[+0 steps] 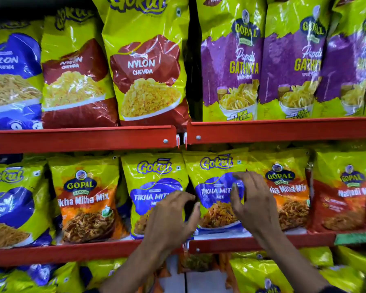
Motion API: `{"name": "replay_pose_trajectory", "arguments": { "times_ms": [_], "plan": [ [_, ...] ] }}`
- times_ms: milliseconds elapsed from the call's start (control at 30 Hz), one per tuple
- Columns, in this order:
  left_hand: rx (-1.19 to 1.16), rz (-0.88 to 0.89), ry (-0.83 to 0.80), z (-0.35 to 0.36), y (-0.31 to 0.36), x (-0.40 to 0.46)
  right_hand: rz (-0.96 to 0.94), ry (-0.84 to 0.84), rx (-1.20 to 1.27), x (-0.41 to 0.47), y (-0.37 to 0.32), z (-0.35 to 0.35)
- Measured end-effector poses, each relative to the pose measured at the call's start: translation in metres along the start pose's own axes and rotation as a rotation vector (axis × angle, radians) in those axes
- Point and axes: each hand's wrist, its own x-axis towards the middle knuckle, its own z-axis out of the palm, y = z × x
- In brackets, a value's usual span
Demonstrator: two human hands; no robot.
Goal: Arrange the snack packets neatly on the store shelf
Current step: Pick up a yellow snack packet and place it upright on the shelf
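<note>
On the middle red shelf (82, 251) stand two yellow and blue Gokul Tikha Mitha Mix packets side by side. My left hand (171, 218) hovers with curled, spread fingers in front of the left packet (154, 182), at its right edge. My right hand (251, 201) rests on the right packet (213, 176), fingers spread over its front right side. Neither hand clasps a packet. A dark gap shows between the two packets.
Orange Gopal Tikha Mitha Mix packets (87, 199) flank the pair, one to the left and another (290, 193) to the right. The upper shelf (283, 130) carries Nylon Chevda (148, 70) and purple Papdi Gathiya packets (230, 66). More packets fill the bottom shelf.
</note>
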Motion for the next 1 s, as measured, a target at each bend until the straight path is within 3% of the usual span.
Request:
{"name": "replay_pose_trajectory", "arguments": {
  "times_ms": [133,233,367,533,800,1000],
  "plan": [
    [-0.135,-0.221,-0.183,0.037,0.006,0.01,0.383,-0.183,0.005,-0.019,0.034,0.015],
    [-0.164,-0.349,-0.25,0.066,0.004,0.019,0.475,-0.383,0.098,-0.018,0.051,0.023],
    [-0.326,-0.479,-0.29,0.086,-0.001,0.024,0.619,-0.622,0.455,-0.011,0.069,0.033],
    [-0.493,-0.441,-0.149,0.088,-0.006,0.01,0.616,-0.487,0.716,-0.02,0.069,0.026],
    [-0.679,-0.36,0.08,0.039,0.029,-0.039,0.457,-0.154,0.803,-0.06,0.017,-0.039],
    [-0.682,-0.504,-0.051,0.033,0.009,-0.134,0.494,-0.298,0.734,-0.151,-0.006,-0.037]
  ]
}}
